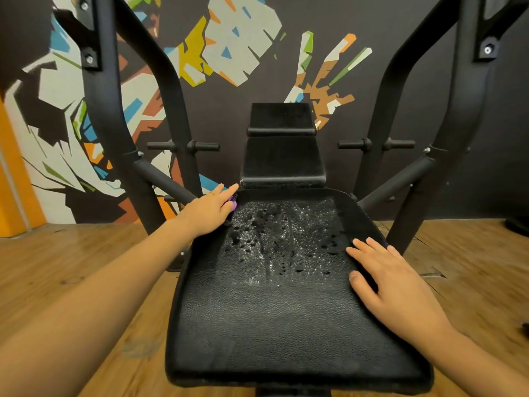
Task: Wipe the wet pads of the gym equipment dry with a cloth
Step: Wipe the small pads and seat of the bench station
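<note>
A black padded seat (280,319) of a gym machine fills the middle of the view, and water droplets (274,233) cover its far half. Behind it rise a lower back pad (283,161) and an upper head pad (282,116). My left hand (209,210) lies at the seat's far left corner with its index finger stretched out. A small purple thing (234,206) shows under its fingers; what it is stays unclear. My right hand (392,279) rests flat on the seat's right edge, fingers spread. No cloth is plainly visible.
Black steel frame arms (126,110) (446,124) stand on both sides of the seat, with short weight pegs (183,146) (378,144) behind. A painted mural wall (243,47) closes the back. Wooden floor (71,267) surrounds the machine.
</note>
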The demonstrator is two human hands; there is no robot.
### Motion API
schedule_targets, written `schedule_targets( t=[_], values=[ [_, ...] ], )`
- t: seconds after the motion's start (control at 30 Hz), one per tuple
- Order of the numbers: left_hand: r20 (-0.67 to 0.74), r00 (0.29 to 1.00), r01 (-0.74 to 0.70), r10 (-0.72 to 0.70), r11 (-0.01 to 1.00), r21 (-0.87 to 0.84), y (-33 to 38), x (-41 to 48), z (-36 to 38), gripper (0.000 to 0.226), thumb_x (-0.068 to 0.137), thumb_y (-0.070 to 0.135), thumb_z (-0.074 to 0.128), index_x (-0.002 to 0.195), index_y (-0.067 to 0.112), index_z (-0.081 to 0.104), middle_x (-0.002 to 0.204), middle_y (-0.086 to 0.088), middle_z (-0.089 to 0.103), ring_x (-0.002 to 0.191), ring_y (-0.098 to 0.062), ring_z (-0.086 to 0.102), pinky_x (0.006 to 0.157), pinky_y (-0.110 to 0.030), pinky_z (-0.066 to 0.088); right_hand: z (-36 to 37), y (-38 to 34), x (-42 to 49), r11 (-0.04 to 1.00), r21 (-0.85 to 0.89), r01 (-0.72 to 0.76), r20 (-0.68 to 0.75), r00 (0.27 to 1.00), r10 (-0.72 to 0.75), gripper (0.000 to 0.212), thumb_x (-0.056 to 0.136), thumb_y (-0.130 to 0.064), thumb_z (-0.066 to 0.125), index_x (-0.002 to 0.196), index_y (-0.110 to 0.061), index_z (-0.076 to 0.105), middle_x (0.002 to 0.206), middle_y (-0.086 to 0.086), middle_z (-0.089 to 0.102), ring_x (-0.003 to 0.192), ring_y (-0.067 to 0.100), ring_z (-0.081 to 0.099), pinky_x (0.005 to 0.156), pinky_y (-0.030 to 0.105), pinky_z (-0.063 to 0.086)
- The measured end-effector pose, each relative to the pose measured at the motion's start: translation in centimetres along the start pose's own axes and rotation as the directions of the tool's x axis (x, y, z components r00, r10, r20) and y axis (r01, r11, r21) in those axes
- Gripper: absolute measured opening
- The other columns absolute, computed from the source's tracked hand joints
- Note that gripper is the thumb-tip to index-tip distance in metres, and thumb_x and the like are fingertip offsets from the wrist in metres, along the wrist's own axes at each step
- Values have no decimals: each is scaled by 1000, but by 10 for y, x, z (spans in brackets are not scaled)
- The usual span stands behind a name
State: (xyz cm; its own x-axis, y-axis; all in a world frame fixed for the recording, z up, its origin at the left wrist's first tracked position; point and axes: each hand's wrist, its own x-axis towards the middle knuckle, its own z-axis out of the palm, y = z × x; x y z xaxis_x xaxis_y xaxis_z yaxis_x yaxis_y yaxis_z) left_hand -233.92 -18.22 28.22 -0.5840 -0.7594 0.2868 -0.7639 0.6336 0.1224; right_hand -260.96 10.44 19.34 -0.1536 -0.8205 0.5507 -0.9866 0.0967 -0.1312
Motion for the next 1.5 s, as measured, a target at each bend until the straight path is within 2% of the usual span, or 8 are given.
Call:
schedule_targets(
  t=[0.1, 0.23, 0.3, 0.4, 0.83, 1.17, 1.34, 1.5],
  values=[
    [-35, 999, 38, -38, 999, 2, 6, 5, 2, 56, 110, 42, 27, 162, 29, 12, 169, -12, 11, 150, -39, 26, 117, -54, 30, 0, 0, 0, 1000, -2, 3, -9, 1000, -3, 68, 93, -60, 23, 148, -29, 50, 157, -12, 40, 150, 5, 22, 123, 30, 9],
    [-187, 982, 13, 6, 995, 100, 9, 6, 10, 57, 110, 31, 30, 159, 5, 19, 168, -15, 11, 155, -32, 8, 121, -53, 18, 0, 0, 0, 1000, -2, 6, -6, 1000, -6, 69, 93, -61, 22, 149, -29, 49, 157, -12, 39, 150, 4, 21, 123, 29, 8],
    [-183, 982, -21, 40, 994, 105, 8, -1, 11, 58, 109, 29, 31, 158, 1, 16, 168, -15, 7, 155, -31, 5, 121, -50, 15, 0, 0, -1, 1000, 1, 5, -8, 1000, -5, 69, 94, -61, 22, 148, -29, 49, 157, -12, 39, 150, 4, 21, 123, 30, 9],
    [-101, 994, -38, 40, 999, 16, 4, -19, 12, 60, 110, 27, 31, 160, 3, 9, 169, -14, 0, 156, -29, 0, 124, -44, 9, 0, 1, -1, 1000, -6, 8, -6, 1000, -8, 69, 94, -60, 22, 149, -29, 49, 157, -12, 39, 150, 4, 21, 123, 30, 9],
    [-95, 996, -5, -4, 995, -96, 10, -1, 10, 57, 111, 24, 32, 159, 1, 14, 168, -15, 10, 155, -33, 6, 124, -46, 17, 1, 2, 0, 1000, 4, 14, -19, 1000, -14, 67, 94, -59, 25, 147, -27, 52, 155, -9, 43, 149, 7, 26, 123, 34, 14],
    [-79, 997, -25, 22, 999, -45, 16, -91, 16, 58, 111, 28, 31, 161, 8, 11, 170, -7, 6, 156, -24, 6, 123, -37, 15, -3, -1, 0, 1000, -27, 11, 19, 1000, -10, 66, 96, -59, 23, 151, -29, 45, 158, -10, 38, 150, 6, 21, 125, 33, 11],
    [-60, 998, -13, 11, 1000, -21, 19, -68, 12, 58, 111, 29, 30, 161, 7, 12, 169, -9, 8, 156, -25, 7, 125, -44, 18, -3, -1, 1, 1000, -28, 14, 24, 1000, -13, 66, 97, -58, 24, 150, -27, 46, 158, -8, 39, 150, 8, 23, 124, 34, 11],
    [-76, 997, -15, 14, 1000, -16, 18, -45, 13, 58, 111, 29, 31, 161, 5, 13, 169, -13, 10, 156, -28, 9, 124, -42, 17, -2, 1, 0, 1000, -21, 18, 18, 1000, -18, 69, 95, -59, 22, 150, -27, 47, 158, -8, 39, 150, 9, 24, 124, 34, 11]
  ],
)
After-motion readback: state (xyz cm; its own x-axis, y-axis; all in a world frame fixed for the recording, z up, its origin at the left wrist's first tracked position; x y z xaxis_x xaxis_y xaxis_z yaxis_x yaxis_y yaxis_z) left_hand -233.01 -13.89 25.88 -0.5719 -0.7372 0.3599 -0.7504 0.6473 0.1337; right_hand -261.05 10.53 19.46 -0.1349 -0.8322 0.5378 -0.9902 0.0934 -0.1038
